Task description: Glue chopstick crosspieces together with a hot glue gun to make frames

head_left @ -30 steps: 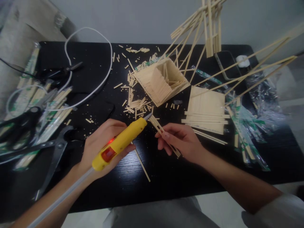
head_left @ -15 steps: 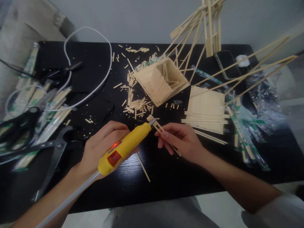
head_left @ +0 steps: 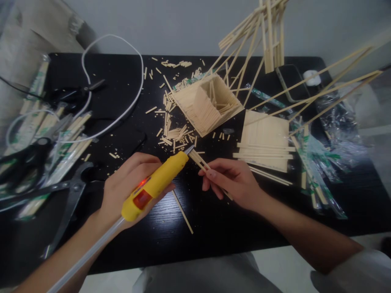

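My left hand [head_left: 131, 179] is closed around a yellow hot glue gun [head_left: 160, 179] with a lit red light and a red switch. Its metal nozzle lies at the far end of a pair of wooden chopsticks [head_left: 198, 158]; whether it touches them I cannot tell. My right hand [head_left: 230, 179] pinches those chopsticks between thumb and fingers, a narrow gap showing between the two. A single stick [head_left: 183, 213] lies on the black table below the glue gun. Beyond the hands stands a square box-like structure of sticks [head_left: 210, 103] on a flat base.
Cut stick pieces [head_left: 177, 134] litter the table's middle. At right are a stick panel [head_left: 265, 130], long raised sticks [head_left: 330, 87], wrapped chopsticks [head_left: 317, 175] and a phone [head_left: 293, 83]. At left lie pliers [head_left: 76, 187], scissors [head_left: 33, 152] and a white cable [head_left: 142, 73].
The glue gun in my left hand has shifted slightly left and up, its nozzle moving to the chopsticks' far tip. My right hand has hardly moved.
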Demonstrator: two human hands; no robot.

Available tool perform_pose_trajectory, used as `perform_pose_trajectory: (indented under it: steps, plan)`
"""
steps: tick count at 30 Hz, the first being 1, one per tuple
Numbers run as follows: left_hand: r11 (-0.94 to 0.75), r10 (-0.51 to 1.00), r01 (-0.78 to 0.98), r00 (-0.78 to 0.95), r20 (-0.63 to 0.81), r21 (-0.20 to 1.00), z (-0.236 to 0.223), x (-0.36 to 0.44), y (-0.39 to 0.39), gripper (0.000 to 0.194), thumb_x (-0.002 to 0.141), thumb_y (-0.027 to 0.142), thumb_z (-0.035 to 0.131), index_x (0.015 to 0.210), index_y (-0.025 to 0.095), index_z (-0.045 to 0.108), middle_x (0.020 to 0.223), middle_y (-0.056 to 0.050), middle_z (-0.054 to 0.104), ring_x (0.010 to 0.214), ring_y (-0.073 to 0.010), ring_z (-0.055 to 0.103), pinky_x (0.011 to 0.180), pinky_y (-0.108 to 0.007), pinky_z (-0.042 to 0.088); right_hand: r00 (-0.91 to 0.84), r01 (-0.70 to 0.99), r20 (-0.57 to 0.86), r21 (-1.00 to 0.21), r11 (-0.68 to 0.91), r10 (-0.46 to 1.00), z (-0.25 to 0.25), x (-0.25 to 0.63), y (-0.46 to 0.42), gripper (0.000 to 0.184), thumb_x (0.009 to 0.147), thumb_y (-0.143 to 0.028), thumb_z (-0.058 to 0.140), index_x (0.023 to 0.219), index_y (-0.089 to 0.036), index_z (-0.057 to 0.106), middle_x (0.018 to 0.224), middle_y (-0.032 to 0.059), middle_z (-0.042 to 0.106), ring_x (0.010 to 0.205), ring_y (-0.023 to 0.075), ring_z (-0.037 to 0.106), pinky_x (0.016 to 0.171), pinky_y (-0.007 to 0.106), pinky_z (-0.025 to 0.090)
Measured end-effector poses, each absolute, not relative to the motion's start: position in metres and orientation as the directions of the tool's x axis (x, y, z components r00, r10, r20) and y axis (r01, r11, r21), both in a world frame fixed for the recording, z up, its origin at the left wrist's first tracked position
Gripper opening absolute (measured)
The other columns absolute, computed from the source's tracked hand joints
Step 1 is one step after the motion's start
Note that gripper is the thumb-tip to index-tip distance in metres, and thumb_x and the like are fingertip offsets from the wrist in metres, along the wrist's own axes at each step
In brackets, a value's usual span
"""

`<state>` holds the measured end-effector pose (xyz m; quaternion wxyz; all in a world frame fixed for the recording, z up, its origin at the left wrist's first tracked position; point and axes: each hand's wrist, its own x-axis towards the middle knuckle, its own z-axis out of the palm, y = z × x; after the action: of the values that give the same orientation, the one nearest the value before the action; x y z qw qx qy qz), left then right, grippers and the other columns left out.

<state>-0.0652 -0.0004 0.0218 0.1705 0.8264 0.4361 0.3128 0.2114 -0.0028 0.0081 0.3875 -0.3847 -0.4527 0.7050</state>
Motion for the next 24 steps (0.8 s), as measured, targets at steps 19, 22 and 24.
perform_pose_trajectory:
  steps: [19, 22, 24]
  plan:
    - [-0.613, 0.79, 0.609, 0.482, 0.38, 0.504, 0.0214, -0.064, -0.0031, 0.018, 0.097, 0.025, 0.075, 0.113, 0.022, 0.067, 0.111, -0.004, 0.068, 0.091, -0.0149, 0.07, 0.076, -0.025, 0.055, -0.405, -0.214, -0.22, -0.921, -0.326, 0.887, 0.0071, 0.2111, -0.0026, 0.019, 0.101, -0.034, 0.076, 0.101, -0.016, 0.081, 0.074, 0.0007, 0.076, 0.045, 0.0049, 0.055, 0.042, 0.017, 0.04]
    - [-0.602, 0.798, 0.644, 0.462, 0.389, 0.472, 0.0207, -0.065, -0.0024, 0.021, 0.096, 0.026, 0.077, 0.115, 0.022, 0.067, 0.112, -0.004, 0.07, 0.092, -0.0163, 0.071, 0.078, -0.025, 0.056, -0.411, -0.225, -0.219, -0.916, -0.331, 0.885, 0.0072, 0.2115, -0.0024, 0.017, 0.101, -0.033, 0.076, 0.101, -0.017, 0.082, 0.074, 0.0006, 0.077, 0.045, 0.0046, 0.055, 0.042, 0.017, 0.039]
    - [-0.604, 0.795, 0.658, 0.456, 0.4, 0.45, 0.0208, -0.0657, -0.0012, 0.023, 0.096, 0.026, 0.077, 0.115, 0.021, 0.066, 0.111, -0.004, 0.07, 0.094, -0.0168, 0.071, 0.079, -0.025, 0.056, -0.414, -0.232, -0.219, -0.913, -0.335, 0.884, 0.0074, 0.2118, -0.0024, 0.015, 0.101, -0.032, 0.076, 0.101, -0.018, 0.082, 0.074, 0.0004, 0.077, 0.045, 0.0044, 0.055, 0.042, 0.017, 0.039]
